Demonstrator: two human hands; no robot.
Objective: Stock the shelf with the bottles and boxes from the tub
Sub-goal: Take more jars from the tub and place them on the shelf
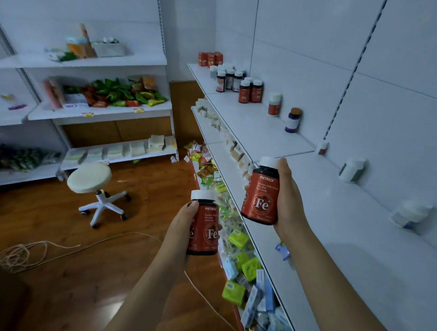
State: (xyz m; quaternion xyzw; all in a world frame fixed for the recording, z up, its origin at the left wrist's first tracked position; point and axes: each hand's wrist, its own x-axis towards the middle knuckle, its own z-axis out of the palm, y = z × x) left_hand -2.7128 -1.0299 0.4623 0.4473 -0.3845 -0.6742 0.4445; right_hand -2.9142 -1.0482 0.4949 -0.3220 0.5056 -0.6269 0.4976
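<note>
I hold one red-labelled bottle (pixel 261 192) in my right hand (pixel 287 196), raised at the front edge of the top shelf (pixel 336 203); a matching second bottle (pixel 205 224) sits lower in my left hand (pixel 184 229), out over the floor. Each hand is wrapped tight round its bottle. I judge both are kept label-forward for facing. Both stand nearly upright, white caps up, long axes vertical, the right one tipped slightly.
</note>
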